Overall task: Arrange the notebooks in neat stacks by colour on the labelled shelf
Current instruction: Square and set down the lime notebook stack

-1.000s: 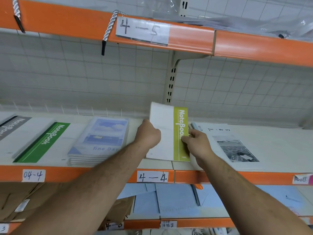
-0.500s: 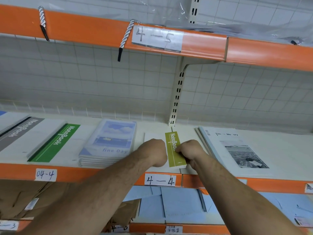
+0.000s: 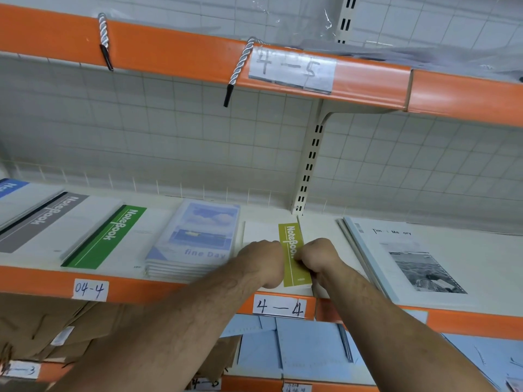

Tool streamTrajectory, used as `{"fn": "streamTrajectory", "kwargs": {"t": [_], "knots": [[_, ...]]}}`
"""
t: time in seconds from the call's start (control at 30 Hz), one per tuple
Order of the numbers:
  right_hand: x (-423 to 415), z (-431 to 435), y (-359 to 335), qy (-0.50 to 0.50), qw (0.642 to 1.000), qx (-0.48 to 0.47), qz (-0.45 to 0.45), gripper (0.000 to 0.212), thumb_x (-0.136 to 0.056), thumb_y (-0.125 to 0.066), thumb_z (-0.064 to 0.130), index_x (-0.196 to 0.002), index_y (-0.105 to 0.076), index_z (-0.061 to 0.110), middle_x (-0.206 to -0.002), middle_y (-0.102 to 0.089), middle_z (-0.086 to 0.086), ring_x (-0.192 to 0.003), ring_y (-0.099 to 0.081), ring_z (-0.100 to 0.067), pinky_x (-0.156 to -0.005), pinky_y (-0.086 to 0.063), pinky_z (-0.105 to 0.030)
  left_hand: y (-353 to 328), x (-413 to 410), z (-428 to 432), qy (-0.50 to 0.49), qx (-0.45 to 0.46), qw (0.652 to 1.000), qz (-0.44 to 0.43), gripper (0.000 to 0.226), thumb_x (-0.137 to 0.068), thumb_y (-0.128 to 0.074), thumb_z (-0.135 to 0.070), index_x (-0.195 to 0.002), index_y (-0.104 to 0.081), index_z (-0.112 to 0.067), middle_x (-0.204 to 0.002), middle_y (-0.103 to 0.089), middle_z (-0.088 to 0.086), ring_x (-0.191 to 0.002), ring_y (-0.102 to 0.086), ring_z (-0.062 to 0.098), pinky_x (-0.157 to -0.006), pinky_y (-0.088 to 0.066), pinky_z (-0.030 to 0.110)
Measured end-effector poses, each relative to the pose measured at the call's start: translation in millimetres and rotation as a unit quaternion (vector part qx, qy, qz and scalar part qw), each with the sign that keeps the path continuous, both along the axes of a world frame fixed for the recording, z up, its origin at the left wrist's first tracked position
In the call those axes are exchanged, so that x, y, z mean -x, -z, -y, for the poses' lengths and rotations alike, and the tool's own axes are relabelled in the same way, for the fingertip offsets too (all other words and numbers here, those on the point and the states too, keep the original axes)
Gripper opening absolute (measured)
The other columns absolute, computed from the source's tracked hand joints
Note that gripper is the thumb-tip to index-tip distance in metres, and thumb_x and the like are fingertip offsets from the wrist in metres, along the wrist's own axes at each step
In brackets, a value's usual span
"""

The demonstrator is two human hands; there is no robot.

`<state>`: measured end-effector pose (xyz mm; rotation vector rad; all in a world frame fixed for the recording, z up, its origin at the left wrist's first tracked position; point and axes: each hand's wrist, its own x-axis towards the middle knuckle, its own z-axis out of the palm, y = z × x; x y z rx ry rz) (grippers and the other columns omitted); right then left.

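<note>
Lying flat on the shelf (image 3: pixel 319 230) above the handwritten "4 — 4" label (image 3: pixel 278 306), the lime-green NoteBook (image 3: pixel 291 244) is sitting with its front edge at the shelf's orange lip, just beside the "fine Day" stack (image 3: pixel 195 239). The left hand (image 3: pixel 263 264) is resting knuckles-up on its white cover, hiding most of that half. Its fingers are curling under the palm, so I cannot tell whether they are gripping anything. The right hand (image 3: pixel 317 258) is pinching the notebook at the right edge of the green band, covering the last letters of the title, and its fingertips are tucking out of sight. Further left, a green NoteBook (image 3: pixel 113 236) and a grey NoteBook (image 3: pixel 48 219) are lying at an angle, and a blue one (image 3: pixel 11 185) is being cut off by the frame edge. To the right, a pale notebook with a black-and-white photo (image 3: pixel 410 258) is topping a thin pile, with part of its title fading out. A "04-4" label (image 3: pixel 90 290) is sitting on the lip at left. Overhead, a "4 — 5" tag (image 3: pixel 291 69) under glossy tape is blurring, and two twisted cords (image 3: pixel 240 66) are hanging over that upper rail. Below, the forearms are partly blocking light blue notebooks (image 3: pixel 308 346) and brown paper (image 3: pixel 56 321).
</note>
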<state>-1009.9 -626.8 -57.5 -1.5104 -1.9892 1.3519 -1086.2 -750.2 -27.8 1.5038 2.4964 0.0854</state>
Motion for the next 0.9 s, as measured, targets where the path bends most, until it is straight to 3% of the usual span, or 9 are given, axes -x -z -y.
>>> {"fn": "streamTrajectory", "kwargs": {"t": [0.17, 0.23, 0.3, 0.43, 0.57, 0.67, 0.73, 0.8, 0.9], "knots": [[1, 1, -1, -0.013, 1.000, -0.013, 0.022, 0.002, -0.074, -0.059, 0.006, -0.072, -0.060, 0.006, -0.087, -0.071, -0.019, -0.084, -0.071, -0.036, -0.079, -0.061, -0.049, -2, -1, -1, 0.012, 0.014, 1.000, -0.022, 0.032, -0.090, -0.051, -0.006, -0.121, -0.051, -0.008, -0.112, -0.061, 0.011, -0.090, -0.056, 0.024, -0.071, -0.045, 0.031], [-1, 7, -8, -0.015, 0.999, -0.030, 0.039, 0.007, -0.078, -0.060, 0.007, -0.071, -0.058, 0.008, -0.085, -0.070, -0.015, -0.085, -0.071, -0.035, -0.069, -0.060, -0.039, -2, -1, -2, 0.019, 0.022, 0.999, -0.032, 0.037, -0.090, -0.051, -0.007, -0.127, -0.049, -0.008, -0.115, -0.061, 0.011, -0.096, -0.058, 0.024, -0.072, -0.045, 0.031], [-4, 14, -16, -0.027, 0.996, -0.058, 0.066, 0.015, -0.083, -0.059, 0.010, -0.069, -0.055, 0.012, -0.078, -0.065, -0.008, -0.078, -0.068, -0.028, -0.056, -0.048, -0.027, -3, 0, -3, 0.030, 0.033, 0.998, -0.043, 0.042, -0.091, -0.051, -0.008, -0.132, -0.045, -0.008, -0.118, -0.060, 0.011, -0.101, -0.059, 0.025, -0.074, -0.046, 0.031], [-11, 21, -24, -0.070, 0.977, -0.142, 0.143, 0.019, -0.088, -0.057, 0.021, -0.069, -0.055, 0.016, -0.071, -0.061, 0.001, -0.065, -0.060, -0.017, -0.049, -0.040, -0.021, -6, -2, -4, 0.046, 0.043, 0.996, -0.066, 0.046, -0.091, -0.053, -0.010, -0.136, -0.044, -0.008, -0.118, -0.060, 0.009, -0.100, -0.059, 0.023, -0.072, -0.046, 0.030], [-27, 27, -32, -0.134, 0.950, -0.204, 0.193, 0.022, -0.092, -0.058, 0.025, -0.107, -0.070, 0.016, -0.108, -0.071, 0.000, -0.089, -0.065, -0.016, -0.070, -0.052, -0.024, -17, -3, -12, 0.055, 0.059, 0.994, -0.080, 0.025, -0.086, -0.052, -0.003, -0.108, -0.064, -0.007, -0.082, -0.054, 0.003, -0.078, -0.054, 0.019, -0.056, -0.040, 0.026], [-42, 32, -37, -0.147, 0.945, -0.214, 0.199, 0.044, -0.094, -0.057, 0.025, -0.137, -0.057, 0.019, -0.136, -0.060, 0.000, -0.119, -0.059, -0.018, -0.098, -0.047, -0.028, -22, -4, -22, 0.066, 0.025, 0.994, -0.088, 0.021, -0.085, -0.053, -0.002, -0.102, -0.062, -0.010, -0.095, -0.059, 0.005, -0.089, -0.056, 0.021, -0.069, -0.047, 0.031], [-51, 31, -38, -0.140, 0.943, -0.219, 0.207, 0.051, -0.095, -0.056, 0.029, -0.145, -0.049, 0.023, -0.145, -0.053, 0.001, -0.130, -0.051, -0.018, -0.104, -0.040, -0.027, -23, -7, -31, 0.083, 0.017, 0.993, -0.085, 0.020, -0.084, -0.053, -0.001, -0.098, -0.061, -0.012, -0.103, -0.062, 0.009, -0.096, -0.061, 0.024, -0.073, -0.050, 0.032], [-59, 27, -38, -0.134, 0.942, -0.220, 0.215, 0.051, -0.095, -0.056, 0.030, -0.145, -0.048, 0.022, -0.146, -0.052, 0.000, -0.132, -0.049, -0.019, -0.105, -0.038, -0.025, -21, -11, -42, 0.106, 0.021, 0.990, -0.091, 0.017, -0.083, -0.052, 0.000, -0.091, -0.058, -0.014, -0.096, -0.059, 0.009, -0.092, -0.062, 0.025, -0.071, -0.049, 0.032], [-74, 22, -38, -0.121, 0.942, -0.225, 0.219, 0.051, -0.095, -0.056, 0.029, -0.144, -0.050, 0.020, -0.144, -0.055, -0.002, -0.131, -0.051, -0.019, -0.104, -0.039, -0.025, -14, -20, -57, 0.121, 0.019, 0.987, -0.106, 0.021, -0.086, -0.051, -0.004, -0.103, -0.060, -0.012, -0.102, -0.060, 0.004, -0.090, -0.060, 0.023, -0.070, -0.049, 0.031]]}}
